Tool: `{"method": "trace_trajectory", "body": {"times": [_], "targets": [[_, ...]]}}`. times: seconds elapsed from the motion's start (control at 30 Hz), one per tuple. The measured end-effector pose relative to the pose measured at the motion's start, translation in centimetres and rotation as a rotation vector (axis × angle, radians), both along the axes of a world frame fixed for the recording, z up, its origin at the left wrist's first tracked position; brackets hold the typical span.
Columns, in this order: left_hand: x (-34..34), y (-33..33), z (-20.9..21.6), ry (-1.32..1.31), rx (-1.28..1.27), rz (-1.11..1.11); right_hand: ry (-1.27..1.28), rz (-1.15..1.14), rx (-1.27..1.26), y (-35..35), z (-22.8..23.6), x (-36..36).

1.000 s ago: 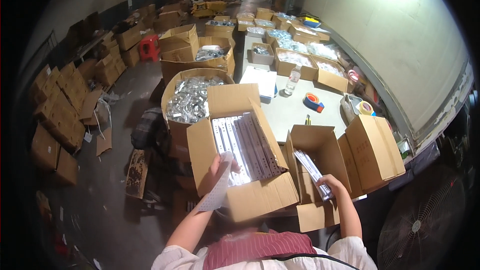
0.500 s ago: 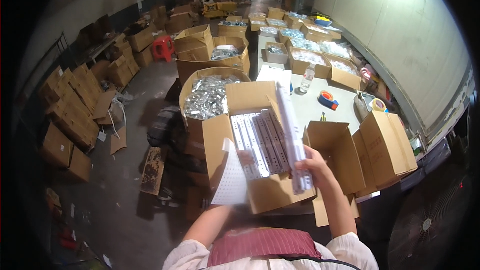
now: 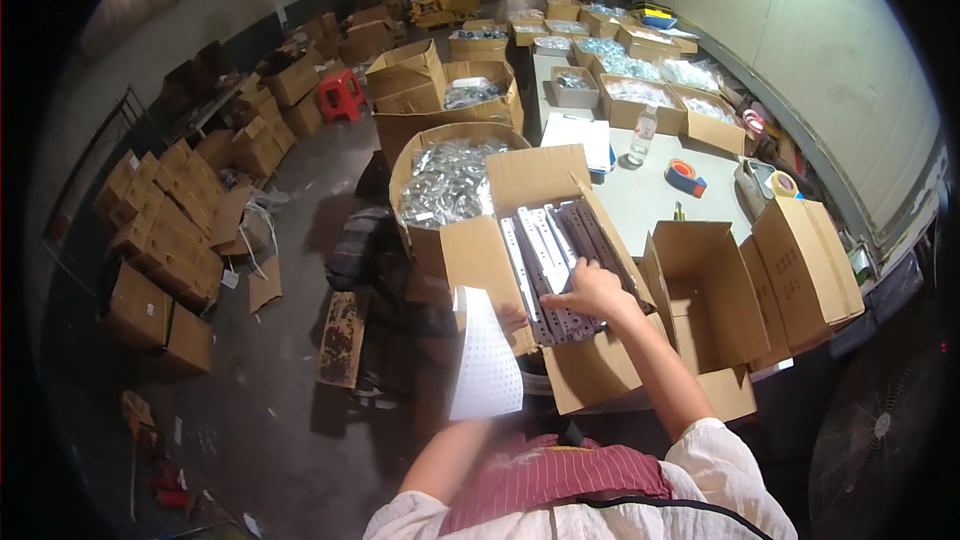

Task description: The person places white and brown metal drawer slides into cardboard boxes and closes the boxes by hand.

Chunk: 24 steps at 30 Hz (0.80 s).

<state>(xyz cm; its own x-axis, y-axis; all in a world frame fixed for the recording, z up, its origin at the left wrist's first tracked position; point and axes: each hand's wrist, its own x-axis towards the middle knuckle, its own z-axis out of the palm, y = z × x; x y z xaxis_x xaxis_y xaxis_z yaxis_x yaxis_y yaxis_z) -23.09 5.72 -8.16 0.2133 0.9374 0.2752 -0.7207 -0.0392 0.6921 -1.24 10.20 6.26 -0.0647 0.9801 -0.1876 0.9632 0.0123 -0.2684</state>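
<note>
An open cardboard box (image 3: 465, 255) in front of me holds several metal drawer slides (image 3: 540, 250), standing on edge side by side. My right hand (image 3: 595, 292) reaches in from the right, its thumb and fingers closed over the near part of the slides. At the box's near left corner is my left hand (image 3: 513, 317), largely hidden by a white label sheet (image 3: 487, 360). That sheet hangs curled from the hand, over my left forearm, with rows of small printed marks.
An empty open carton (image 3: 708, 315) and a taller carton (image 3: 805, 260) stand right. Beyond are a tape dispenser (image 3: 686, 177), a clear bottle (image 3: 643, 135) and papers (image 3: 577, 140) on the table. A large carton of bagged metal parts (image 3: 450, 180) stands behind left; a fan (image 3: 880, 427) is lower right.
My right hand has lowered the long pale bundle of slides from above the box's right side into the box. The label sheet still hangs at my left hand. The view has shifted slightly.
</note>
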Motion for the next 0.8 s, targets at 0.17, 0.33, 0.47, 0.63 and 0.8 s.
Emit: {"method": "trace_trajectory", "body": {"times": [0.17,0.33,0.47,0.63,0.8], "targets": [[1.5,1.1,0.0,-0.045,0.037,0.006,-0.112,0.290,0.361,-0.5,-2.9,-0.3],[3.4,0.8,1.4,-0.041,0.099,-0.064,0.055,0.485,0.494,-0.9,-6.3,0.6],[5.2,-0.5,4.0,-0.224,0.013,-0.003,0.062,0.522,0.523,0.9,-9.0,2.1],[5.6,-0.9,4.0,-0.311,-0.087,0.041,0.095,0.513,0.492,-0.5,-9.5,1.4],[6.1,-0.3,3.6,-0.149,-0.054,0.076,0.305,0.414,0.337,1.0,-8.6,1.5]]}}
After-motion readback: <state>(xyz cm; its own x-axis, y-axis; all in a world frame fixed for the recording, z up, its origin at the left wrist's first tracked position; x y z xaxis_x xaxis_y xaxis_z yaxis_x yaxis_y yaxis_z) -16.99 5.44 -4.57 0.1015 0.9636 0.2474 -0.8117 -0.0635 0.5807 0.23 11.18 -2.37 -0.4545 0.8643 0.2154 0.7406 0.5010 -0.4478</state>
